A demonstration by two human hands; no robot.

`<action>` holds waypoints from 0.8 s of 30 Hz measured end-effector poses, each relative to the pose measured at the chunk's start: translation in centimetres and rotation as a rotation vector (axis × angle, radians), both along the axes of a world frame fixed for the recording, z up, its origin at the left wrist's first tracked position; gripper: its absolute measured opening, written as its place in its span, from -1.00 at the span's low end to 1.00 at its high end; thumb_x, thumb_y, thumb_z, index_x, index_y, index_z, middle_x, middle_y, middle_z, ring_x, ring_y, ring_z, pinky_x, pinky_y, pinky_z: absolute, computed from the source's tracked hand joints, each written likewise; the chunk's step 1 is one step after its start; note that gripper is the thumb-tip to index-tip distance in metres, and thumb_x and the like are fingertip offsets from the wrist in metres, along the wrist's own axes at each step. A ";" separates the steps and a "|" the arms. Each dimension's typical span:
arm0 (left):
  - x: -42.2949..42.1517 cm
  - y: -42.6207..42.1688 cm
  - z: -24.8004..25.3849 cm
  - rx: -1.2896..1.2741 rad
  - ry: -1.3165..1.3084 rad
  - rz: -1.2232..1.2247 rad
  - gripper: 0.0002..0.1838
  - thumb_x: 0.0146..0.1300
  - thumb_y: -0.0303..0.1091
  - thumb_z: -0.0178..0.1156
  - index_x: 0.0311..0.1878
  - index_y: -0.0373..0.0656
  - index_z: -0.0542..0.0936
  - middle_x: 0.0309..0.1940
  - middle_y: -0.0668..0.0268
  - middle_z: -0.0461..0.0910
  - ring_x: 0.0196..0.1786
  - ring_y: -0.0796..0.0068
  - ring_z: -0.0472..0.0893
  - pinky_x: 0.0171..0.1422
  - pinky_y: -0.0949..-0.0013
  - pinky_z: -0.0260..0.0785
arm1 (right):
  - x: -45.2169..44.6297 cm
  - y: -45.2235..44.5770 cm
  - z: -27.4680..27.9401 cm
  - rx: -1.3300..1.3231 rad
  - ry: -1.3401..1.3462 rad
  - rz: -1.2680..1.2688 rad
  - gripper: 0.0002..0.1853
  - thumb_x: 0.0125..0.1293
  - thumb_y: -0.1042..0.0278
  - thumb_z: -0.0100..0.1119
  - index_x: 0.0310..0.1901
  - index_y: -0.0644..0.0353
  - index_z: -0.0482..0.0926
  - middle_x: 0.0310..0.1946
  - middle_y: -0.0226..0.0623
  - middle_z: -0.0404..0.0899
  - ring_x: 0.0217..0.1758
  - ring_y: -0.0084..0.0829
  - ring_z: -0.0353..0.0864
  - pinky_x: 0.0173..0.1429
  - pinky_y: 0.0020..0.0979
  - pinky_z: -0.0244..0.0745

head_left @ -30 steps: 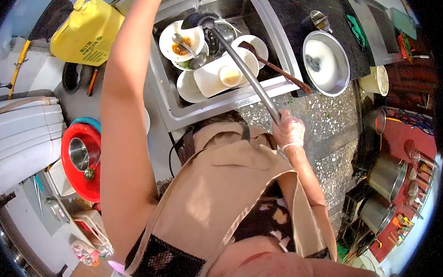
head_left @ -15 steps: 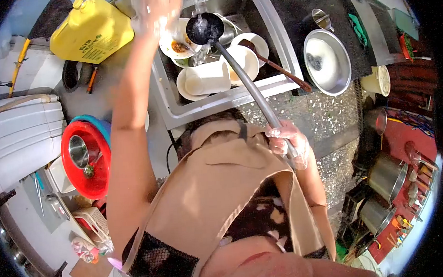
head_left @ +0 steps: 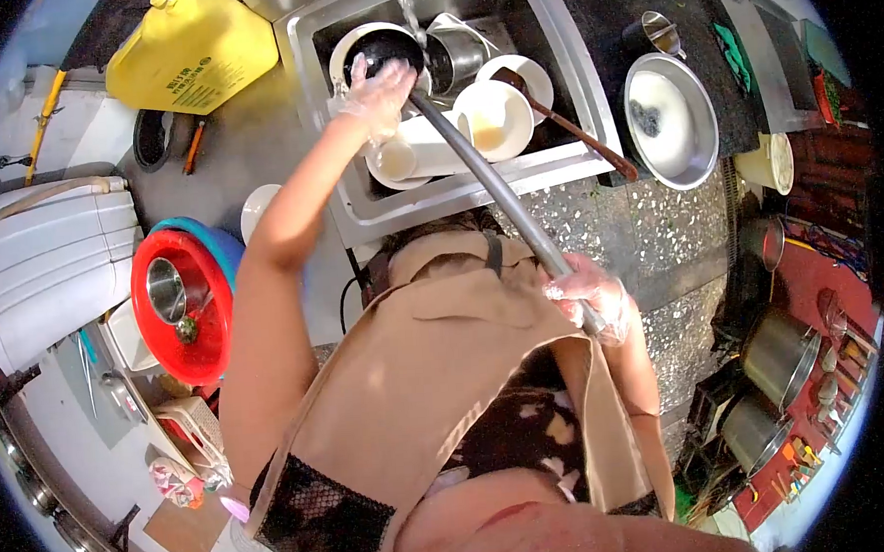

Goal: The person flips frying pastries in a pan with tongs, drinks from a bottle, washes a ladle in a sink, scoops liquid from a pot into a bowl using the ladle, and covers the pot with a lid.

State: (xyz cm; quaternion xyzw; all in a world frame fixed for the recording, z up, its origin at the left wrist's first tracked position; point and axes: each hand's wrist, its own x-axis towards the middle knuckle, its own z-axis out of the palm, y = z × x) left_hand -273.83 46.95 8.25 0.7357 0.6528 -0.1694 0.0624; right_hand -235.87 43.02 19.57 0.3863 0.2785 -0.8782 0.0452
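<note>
My right hand (head_left: pixel 591 296), in a clear plastic glove, is wrapped round the end of a ladle's long grey handle (head_left: pixel 492 181). The ladle's dark bowl (head_left: pixel 382 51) is over the dishes in the metal sink (head_left: pixel 354 216). Also gloved, my left hand (head_left: pixel 378 97) lies against the near side of that bowl with its fingers spread. Water (head_left: pixel 409 14) runs down beside the bowl. Below it are a white bowl with some liquid (head_left: pixel 494 123), a white cup (head_left: pixel 398 158), a metal pot (head_left: pixel 456 57) and a brown-handled utensil (head_left: pixel 580 134) leaning on the sink's rim.
A yellow jug (head_left: pixel 190 54) stands left of the sink. Farther left are a red basin (head_left: pixel 181 355) with a metal bowl in it and a white ribbed container (head_left: pixel 47 267). On the right, a metal basin (head_left: pixel 702 117) holds whitish liquid. Pots (head_left: pixel 781 358) stand at lower right.
My left hand has come down from beyond the sink's left edge onto the ladle's bowl. The bowl no longer sits under the water stream. My right hand keeps its grip.
</note>
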 end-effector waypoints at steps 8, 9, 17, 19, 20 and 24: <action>-2.0 0.0 -0.4 0.126 0.490 -0.124 -0.44 0.26 -0.41 -0.15 0.36 -0.26 0.17 0.46 0.21 0.00 0.50 0.36 -0.02 0.51 -0.17 -0.32 | 0.6 -0.1 -0.4 0.003 -0.015 0.019 -0.80 0.09 0.37 0.23 -0.33 0.25 0.42 -0.70 -0.48 0.38 -0.74 -0.68 0.30 -0.67 -0.64 0.14; -1.3 0.3 -0.1 0.043 0.337 -0.120 -0.43 0.25 -0.41 -0.11 0.36 -0.26 0.17 0.45 0.20 0.03 0.50 0.36 0.00 0.51 -0.19 -0.30 | 0.6 -0.1 -0.6 -0.035 0.022 0.010 -0.79 0.08 0.37 0.23 -0.33 0.25 0.43 -0.70 -0.48 0.38 -0.74 -0.67 0.30 -0.67 -0.63 0.13; -4.0 1.0 -1.0 0.002 0.430 -0.230 -0.49 0.37 -0.31 -0.26 0.38 -0.15 0.17 0.46 0.25 0.03 0.50 0.38 -0.02 0.54 -0.08 -0.33 | 1.0 -0.1 -0.5 0.071 -0.051 0.041 -0.80 0.06 0.34 0.23 -0.38 0.24 0.44 -0.71 -0.46 0.37 -0.73 -0.67 0.29 -0.68 -0.62 0.13; -1.6 0.7 0.8 -0.099 0.300 -0.235 -0.49 0.37 -0.30 -0.28 0.38 -0.17 0.14 0.44 0.23 0.05 0.51 0.39 -0.05 0.55 -0.04 -0.32 | 0.9 0.4 -0.8 0.088 -0.021 0.043 -0.81 0.06 0.34 0.22 -0.40 0.24 0.44 -0.71 -0.46 0.37 -0.74 -0.67 0.29 -0.68 -0.62 0.14; -0.8 0.3 1.7 -0.166 0.293 -0.280 -0.50 0.38 -0.29 -0.31 0.37 -0.18 0.16 0.42 0.20 0.11 0.51 0.39 -0.07 0.56 -0.02 -0.32 | 1.1 0.6 -0.8 0.068 -0.012 0.027 -0.81 0.06 0.34 0.23 -0.40 0.24 0.44 -0.72 -0.46 0.37 -0.74 -0.66 0.29 -0.69 -0.61 0.13; -3.9 0.9 -1.0 0.009 0.644 -0.254 -0.46 0.30 -0.38 -0.19 0.36 -0.24 0.17 0.40 0.22 0.17 0.48 0.28 0.05 0.54 -0.08 -0.36 | 1.0 0.4 0.6 0.039 -0.107 -0.005 -0.81 0.06 0.35 0.23 -0.37 0.24 0.44 -0.72 -0.47 0.37 -0.75 -0.67 0.30 -0.70 -0.62 0.13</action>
